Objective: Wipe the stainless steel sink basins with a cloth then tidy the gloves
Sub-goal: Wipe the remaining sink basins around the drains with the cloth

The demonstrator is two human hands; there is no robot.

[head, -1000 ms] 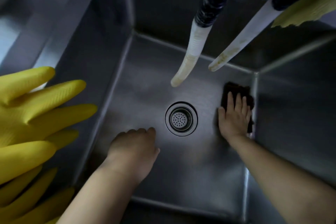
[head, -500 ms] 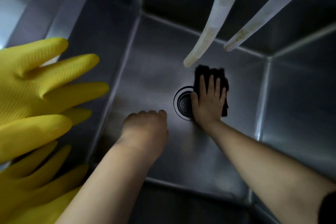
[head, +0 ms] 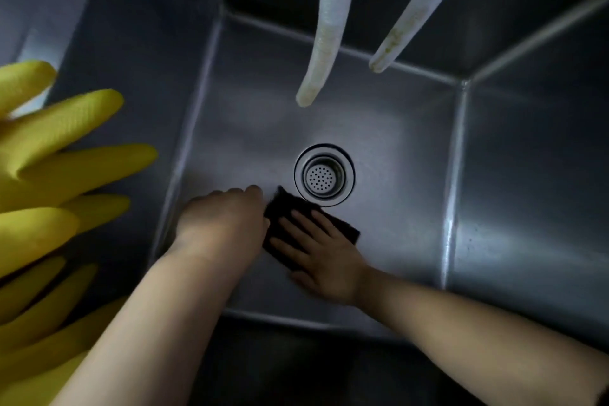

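The right hand (head: 324, 255) presses a dark, crumpled cloth (head: 286, 219) flat-fingered on the basin (head: 389, 241) floor, just before the drain (head: 324, 175). The left hand (head: 224, 221), fingers curled, holds nothing and rests beside it. Half a second ago the cloth covered the drain's far side. Yellow gloves (head: 49, 181) hang left; two hoses (head: 329, 26) dangle beyond.

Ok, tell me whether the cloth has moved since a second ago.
Yes. The cloth, under the right hand, has crossed from the right side of the drain to its near left, beside the left hand.
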